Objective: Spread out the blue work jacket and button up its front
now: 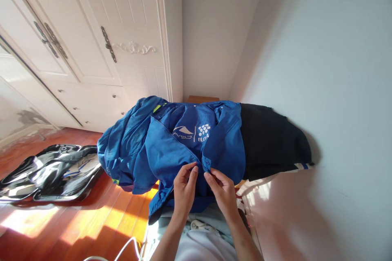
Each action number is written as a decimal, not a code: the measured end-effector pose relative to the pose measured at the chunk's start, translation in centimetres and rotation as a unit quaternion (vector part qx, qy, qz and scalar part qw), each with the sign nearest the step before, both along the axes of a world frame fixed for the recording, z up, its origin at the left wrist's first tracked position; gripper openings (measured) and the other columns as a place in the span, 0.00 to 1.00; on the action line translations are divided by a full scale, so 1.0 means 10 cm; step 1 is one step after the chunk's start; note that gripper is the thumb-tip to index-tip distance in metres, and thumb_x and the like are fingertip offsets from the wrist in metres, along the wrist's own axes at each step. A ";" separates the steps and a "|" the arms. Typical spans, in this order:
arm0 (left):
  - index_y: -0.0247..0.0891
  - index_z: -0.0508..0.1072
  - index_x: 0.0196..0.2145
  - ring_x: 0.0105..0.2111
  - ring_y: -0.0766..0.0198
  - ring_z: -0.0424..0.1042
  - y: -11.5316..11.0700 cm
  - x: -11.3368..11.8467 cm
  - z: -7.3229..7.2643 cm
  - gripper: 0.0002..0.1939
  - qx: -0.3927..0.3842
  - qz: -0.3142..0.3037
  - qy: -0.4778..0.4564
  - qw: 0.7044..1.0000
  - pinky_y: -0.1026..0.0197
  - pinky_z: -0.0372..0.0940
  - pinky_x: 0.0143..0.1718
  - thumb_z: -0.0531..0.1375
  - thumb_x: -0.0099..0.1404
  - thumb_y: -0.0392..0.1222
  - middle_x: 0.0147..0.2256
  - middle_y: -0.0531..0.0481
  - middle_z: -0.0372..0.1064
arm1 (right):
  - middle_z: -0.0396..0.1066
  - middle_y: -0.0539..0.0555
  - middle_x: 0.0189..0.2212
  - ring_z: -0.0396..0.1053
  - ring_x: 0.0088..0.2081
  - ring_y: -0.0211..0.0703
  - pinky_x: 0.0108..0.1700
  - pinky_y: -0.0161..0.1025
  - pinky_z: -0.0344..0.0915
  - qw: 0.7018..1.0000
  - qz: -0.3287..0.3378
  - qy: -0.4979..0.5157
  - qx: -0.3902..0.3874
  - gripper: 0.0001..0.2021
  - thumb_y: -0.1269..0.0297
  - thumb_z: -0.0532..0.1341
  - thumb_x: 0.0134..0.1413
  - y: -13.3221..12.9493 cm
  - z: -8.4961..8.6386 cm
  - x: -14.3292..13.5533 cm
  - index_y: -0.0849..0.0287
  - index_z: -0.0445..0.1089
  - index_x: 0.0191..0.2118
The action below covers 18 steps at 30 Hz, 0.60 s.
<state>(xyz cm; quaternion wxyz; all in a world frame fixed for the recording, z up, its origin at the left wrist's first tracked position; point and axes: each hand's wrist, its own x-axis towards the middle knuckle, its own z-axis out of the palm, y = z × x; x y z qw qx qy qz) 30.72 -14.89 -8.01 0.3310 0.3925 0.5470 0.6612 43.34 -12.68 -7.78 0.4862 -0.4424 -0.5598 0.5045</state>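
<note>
My L hand (184, 189) & R hand (223, 191) each pinch a front edge of the blue jacket (177, 151), grip closed. It's before me, b/w blue clothes (122, 147) & black cloth (272, 140). Far L: suitcase (63, 197), then white closet (134, 69).

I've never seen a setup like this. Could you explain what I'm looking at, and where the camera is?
There's no machine here: these are a person's two bare hands. The single picture comes from a camera worn on the person's head, looking forward and down. The left hand and right hand pinch the front edges of a blue jacket with white printing; the right is beside a round snap. To its left is crumpled blue clothing; to its right, a black cloth. What supports them is mostly hidden. Beyond stands a white wardrobe, and an open suitcase lies on the wooden floor.
</note>
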 end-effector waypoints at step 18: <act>0.35 0.80 0.46 0.33 0.60 0.78 -0.07 -0.07 0.04 0.18 -0.012 -0.009 0.042 0.999 0.63 0.72 0.37 0.64 0.64 0.50 0.35 0.45 0.79 | 0.74 0.59 0.45 0.74 0.45 0.46 0.46 0.40 0.73 0.993 -0.028 -0.041 0.109 0.20 0.58 0.63 0.60 0.10 -0.03 -0.06 0.59 0.69 0.55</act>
